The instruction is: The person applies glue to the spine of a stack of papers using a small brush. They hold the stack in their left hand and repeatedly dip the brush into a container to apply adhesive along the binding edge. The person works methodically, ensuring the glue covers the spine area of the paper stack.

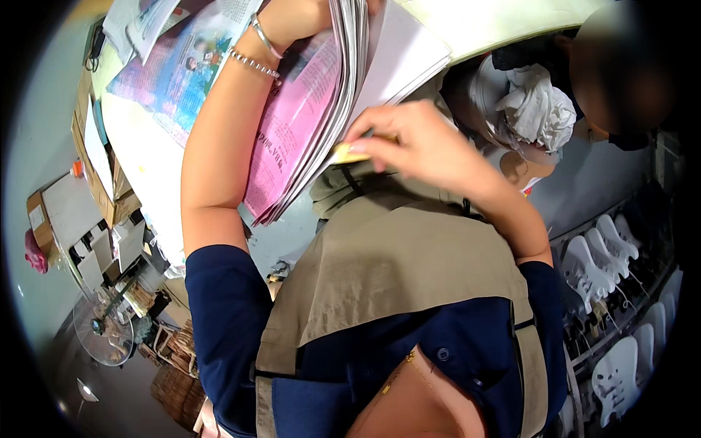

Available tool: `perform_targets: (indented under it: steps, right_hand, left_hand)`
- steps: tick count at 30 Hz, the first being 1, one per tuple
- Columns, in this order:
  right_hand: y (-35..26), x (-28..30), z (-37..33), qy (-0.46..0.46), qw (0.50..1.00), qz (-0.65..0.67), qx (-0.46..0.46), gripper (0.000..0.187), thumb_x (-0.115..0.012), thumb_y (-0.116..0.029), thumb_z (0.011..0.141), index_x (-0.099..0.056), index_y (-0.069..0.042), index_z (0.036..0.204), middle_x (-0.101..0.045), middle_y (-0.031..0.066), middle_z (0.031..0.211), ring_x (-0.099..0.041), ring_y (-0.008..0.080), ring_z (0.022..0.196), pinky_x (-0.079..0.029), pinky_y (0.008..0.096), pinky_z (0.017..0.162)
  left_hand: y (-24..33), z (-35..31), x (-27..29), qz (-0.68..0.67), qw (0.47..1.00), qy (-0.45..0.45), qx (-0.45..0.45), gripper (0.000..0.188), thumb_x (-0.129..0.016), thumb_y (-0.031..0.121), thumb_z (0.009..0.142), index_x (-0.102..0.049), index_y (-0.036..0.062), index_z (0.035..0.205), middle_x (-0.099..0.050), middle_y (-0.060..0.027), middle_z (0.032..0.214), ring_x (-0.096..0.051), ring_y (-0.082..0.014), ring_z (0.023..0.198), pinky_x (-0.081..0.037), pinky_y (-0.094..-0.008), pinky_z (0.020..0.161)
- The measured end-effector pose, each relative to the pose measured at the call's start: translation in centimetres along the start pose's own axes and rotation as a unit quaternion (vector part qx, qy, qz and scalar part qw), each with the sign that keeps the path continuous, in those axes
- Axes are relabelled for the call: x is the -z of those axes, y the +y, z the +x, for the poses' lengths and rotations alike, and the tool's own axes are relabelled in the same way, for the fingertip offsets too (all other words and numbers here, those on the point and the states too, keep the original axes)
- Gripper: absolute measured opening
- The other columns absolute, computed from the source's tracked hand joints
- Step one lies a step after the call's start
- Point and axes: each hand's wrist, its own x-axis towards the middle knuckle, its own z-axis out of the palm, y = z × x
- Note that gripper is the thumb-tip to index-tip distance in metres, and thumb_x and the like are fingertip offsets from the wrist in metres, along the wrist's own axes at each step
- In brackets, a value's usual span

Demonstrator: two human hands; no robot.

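Observation:
A thick stack of newspapers [352, 69] with a pink page [298, 131] on its left face stands tilted on edge in front of me. My left hand [296, 22] grips it near the top edge of the view, its fingers mostly hidden behind the paper. Thumb and fingers of my right hand [412, 142] pinch a small yellow piece [347, 154] against the lower right edge of the stack. What kind of thing the yellow piece is, I cannot make out. Plain white sheets [409, 55] lie just beyond, to the right.
A pale tabletop [135, 146] carries a colourful printed sheet [193, 69] and loose papers at left. Crumpled white paper [537, 109] fills a container at the upper right. White guitar-body-shaped pieces [617, 376] hang on a rack at right. A fan [102, 328] stands lower left.

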Motion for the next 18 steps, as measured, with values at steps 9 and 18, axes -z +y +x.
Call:
perform_targets:
  steps: [9, 18]
  right_hand:
    - [3.8, -11.7, 2.1, -0.137, 0.97, -0.147, 0.138, 0.014, -0.068, -0.021, 0.084, -0.071, -0.008, 0.089, -0.069, 0.0115, 0.077, -0.067, 0.0287, 0.072, -0.053, 0.0364, 0.065]
    - [1.3, 5.1, -6.8, 0.174, 0.984, 0.027, 0.036, 0.014, -0.066, -0.009, 0.088, -0.07, -0.001, 0.099, -0.067, 0.0026, 0.077, -0.06, 0.0053, 0.062, -0.041, 0.0191, 0.051]
  left_hand:
    - [1.0, 0.0, -0.2, 0.005, 0.996, 0.04, 0.08, 0.026, -0.069, 0.029, 0.083, -0.063, 0.0048, 0.076, -0.055, -0.0042, 0.07, -0.049, -0.0157, 0.069, -0.04, -0.0289, 0.063]
    - [2.9, 1.8, -3.0, 0.338, 0.935, -0.109, -0.005, 0.012, -0.052, 0.014, 0.06, -0.049, 0.0048, 0.067, -0.069, -0.0128, 0.111, -0.058, -0.0297, 0.101, -0.044, -0.036, 0.089]
